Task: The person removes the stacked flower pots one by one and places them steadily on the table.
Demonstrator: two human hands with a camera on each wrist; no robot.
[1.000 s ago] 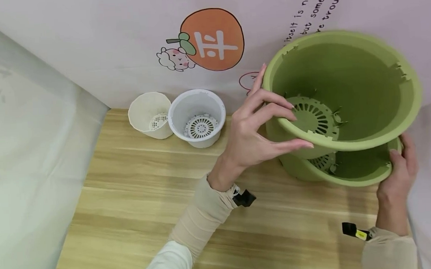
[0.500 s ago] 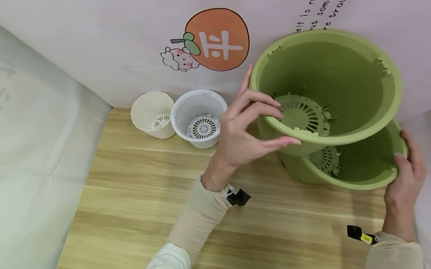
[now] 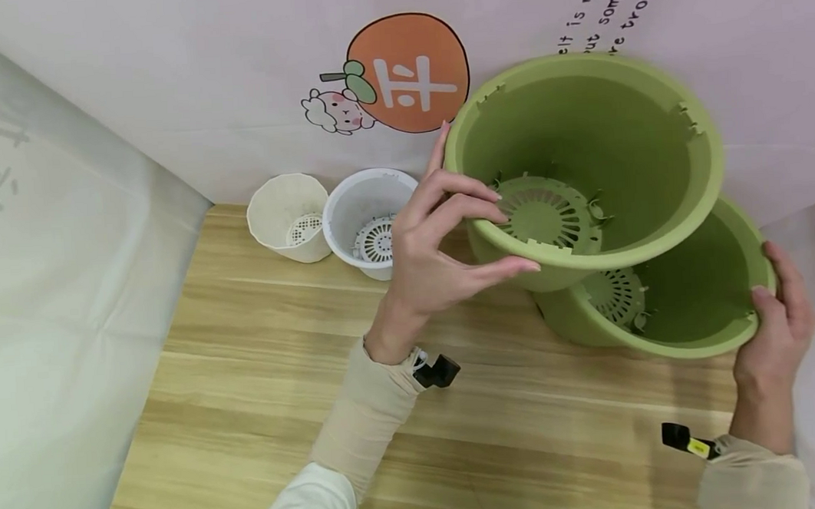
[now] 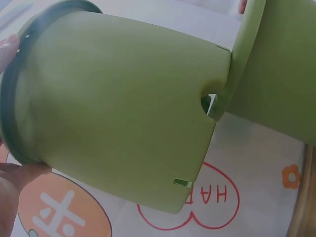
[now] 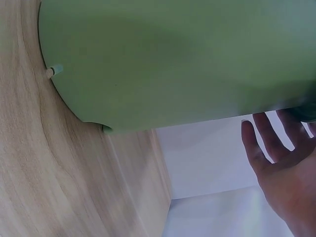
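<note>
In the head view my left hand [image 3: 435,245] grips the rim of a large green plastic flowerpot [image 3: 623,143], fingers inside and thumb under the edge. This pot is held up over a second green flowerpot [image 3: 693,301] and overlaps its left part. My right hand [image 3: 774,335] holds the second pot by its right rim. In the left wrist view the raised pot's notched base [image 4: 205,106] is right at the other pot's rim [image 4: 244,44]. The right wrist view shows the lower pot's side wall [image 5: 173,64] standing on the wood. Both pots have slotted bottoms.
A cream faceted pot [image 3: 274,208] and a white round pot [image 3: 343,212] stand side by side at the back of the wooden table [image 3: 262,385]. My left hand partly covers the white one. A printed cloth wall [image 3: 232,79] rises behind, with another cloth at left.
The upper green flowerpot has moved left with my left hand, uncovering more of the lower pot. My right hand and the lower pot have shifted slightly right.
</note>
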